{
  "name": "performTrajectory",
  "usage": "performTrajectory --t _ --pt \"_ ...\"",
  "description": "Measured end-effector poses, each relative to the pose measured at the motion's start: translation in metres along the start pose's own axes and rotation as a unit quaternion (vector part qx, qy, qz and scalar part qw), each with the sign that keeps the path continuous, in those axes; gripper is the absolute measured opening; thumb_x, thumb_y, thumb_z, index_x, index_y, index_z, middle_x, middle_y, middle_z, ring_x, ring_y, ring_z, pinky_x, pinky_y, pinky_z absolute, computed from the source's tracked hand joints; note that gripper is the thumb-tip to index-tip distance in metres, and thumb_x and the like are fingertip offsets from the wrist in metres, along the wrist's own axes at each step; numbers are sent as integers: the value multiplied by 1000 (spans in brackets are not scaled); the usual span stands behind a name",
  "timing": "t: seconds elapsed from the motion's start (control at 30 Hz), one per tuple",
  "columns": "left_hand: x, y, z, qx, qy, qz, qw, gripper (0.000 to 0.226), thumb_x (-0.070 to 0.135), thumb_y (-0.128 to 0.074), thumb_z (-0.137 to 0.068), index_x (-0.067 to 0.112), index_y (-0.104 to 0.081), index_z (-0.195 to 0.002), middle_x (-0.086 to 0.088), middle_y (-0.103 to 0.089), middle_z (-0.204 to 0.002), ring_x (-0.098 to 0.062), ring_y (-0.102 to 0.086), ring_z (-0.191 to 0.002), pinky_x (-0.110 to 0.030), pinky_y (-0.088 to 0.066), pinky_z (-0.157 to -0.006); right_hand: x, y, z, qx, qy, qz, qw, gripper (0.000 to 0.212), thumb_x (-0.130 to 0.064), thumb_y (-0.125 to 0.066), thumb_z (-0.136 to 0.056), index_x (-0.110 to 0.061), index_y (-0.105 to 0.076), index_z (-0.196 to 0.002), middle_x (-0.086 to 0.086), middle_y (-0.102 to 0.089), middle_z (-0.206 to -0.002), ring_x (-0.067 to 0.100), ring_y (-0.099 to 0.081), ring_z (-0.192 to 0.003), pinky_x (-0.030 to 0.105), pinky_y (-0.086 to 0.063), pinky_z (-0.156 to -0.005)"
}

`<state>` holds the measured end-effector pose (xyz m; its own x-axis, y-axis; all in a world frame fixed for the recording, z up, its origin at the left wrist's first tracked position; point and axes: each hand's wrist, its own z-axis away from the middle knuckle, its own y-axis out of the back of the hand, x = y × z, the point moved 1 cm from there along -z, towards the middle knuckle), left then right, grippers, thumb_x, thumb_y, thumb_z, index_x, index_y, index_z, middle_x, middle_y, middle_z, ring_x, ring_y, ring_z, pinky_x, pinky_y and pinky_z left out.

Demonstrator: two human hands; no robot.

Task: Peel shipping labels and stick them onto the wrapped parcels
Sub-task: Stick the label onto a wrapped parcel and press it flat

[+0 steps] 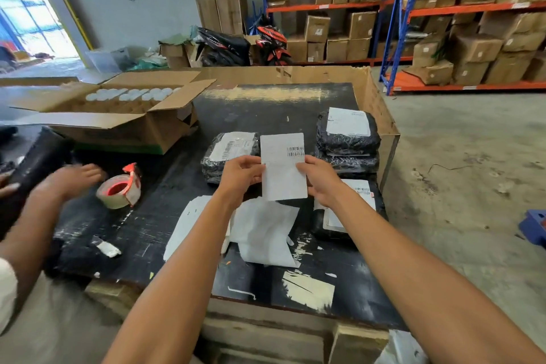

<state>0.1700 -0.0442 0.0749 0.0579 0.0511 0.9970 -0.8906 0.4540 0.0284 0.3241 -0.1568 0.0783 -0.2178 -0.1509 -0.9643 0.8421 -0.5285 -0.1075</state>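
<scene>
I hold a white shipping label [283, 177] upright above the black table [147, 233], its barcode near the top right. My left hand [240, 173] pinches its left edge and my right hand [320, 179] pinches its right edge. Behind the label lies a black wrapped parcel [218, 156] with a label on top. A stack of black wrapped parcels [348, 139] sits at the right, the top one labelled. Another labelled parcel [334, 221] lies under my right forearm. Loose white backing sheets [266, 233] lie on the table below my hands.
A roll of tape [119, 189] with a red dispenser sits at the left. Another person's hand [71, 179] reaches beside it. An open carton [118, 115] of white-capped items stands at the back left. Cardboard walls the table's far and right sides. Shelves of boxes stand behind.
</scene>
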Motion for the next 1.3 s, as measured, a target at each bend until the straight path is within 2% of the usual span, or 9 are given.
performTrajectory --t 0.2,0.3,0.4,0.43,0.73,0.93,1.07,1.17,1.3 --pt "9 31 -51 95 -7 -86 992 7 7 -73 -89 10 -73 -95 -7 -74 -94 -18 -68 -77 -31 -61 -75 0 -37 -50 61 25 74 995 28 -13 -62 -98 -20 -63 -124 5 -73 -120 19 -69 -98 42 -59 -93" --pt "10 53 -88 109 -4 -99 989 6 8 -79 -84 11 -76 -88 -10 -75 -96 -21 -70 -83 -33 -62 -76 -2 -54 -79 118 30 74 990 40 -14 -75 -88 -8 -64 -126 11 -73 -111 20 -69 -87 36 -59 -83" --pt "17 73 -117 101 -6 -106 989 7 6 -77 -86 5 -77 -92 -14 -74 -96 -19 -65 -78 -28 -56 -64 -9 -75 -101 130 45 96 986 4 -14 -75 -88 -17 -73 -88 10 -77 -99 18 -67 -81 36 -59 -81" --pt "19 79 -125 98 -6 -105 990 9 6 -76 -87 3 -77 -95 -14 -74 -95 -18 -64 -76 -27 -55 -63 -10 -81 -106 134 51 109 984 9 -15 -74 -90 -21 -72 -82 7 -77 -96 18 -67 -82 36 -59 -80" --pt "12 107 -184 85 48 -121 988 4 -1 -73 -85 0 -76 -86 -14 -71 -81 -16 -58 -61 -25 -48 -53 -16 -129 -153 197 45 198 959 10 -29 -62 -95 -24 -70 -93 -1 -70 -99 23 -63 -92 37 -54 -79" --pt "13 115 -202 81 51 -129 987 16 -3 -68 -85 9 -74 -75 -13 -70 -76 -19 -58 -65 -29 -53 -64 -22 -138 -167 200 40 237 950 9 -29 -60 -95 -26 -68 -91 -8 -64 -90 13 -58 -76 31 -49 -69" --pt "20 115 -204 76 53 -112 989 14 -1 -65 -88 5 -75 -80 -8 -65 -68 -15 -52 -57 -25 -46 -56 -29 -138 -168 185 35 246 951 13 -25 -61 -96 -19 -71 -91 -8 -65 -90 13 -59 -76 33 -51 -70" --pt "18 118 -204 75 48 -148 985 11 0 -65 -88 1 -75 -84 -8 -63 -67 -16 -53 -58 -25 -46 -56 -29 -138 -167 178 11 261 949 23 -19 -64 -90 -16 -61 -67 -6 -71 -93 23 -71 -86 40 -59 -74" --pt "11 119 -200 72 30 -218 973 10 2 -67 -87 2 -77 -85 -11 -72 -84 -20 -65 -74 -29 -56 -67 -22 -142 -159 206 7 324 923 35 -18 -64 -84 -21 -50 -53 -2 -69 -77 24 -65 -68 31 -48 -59"
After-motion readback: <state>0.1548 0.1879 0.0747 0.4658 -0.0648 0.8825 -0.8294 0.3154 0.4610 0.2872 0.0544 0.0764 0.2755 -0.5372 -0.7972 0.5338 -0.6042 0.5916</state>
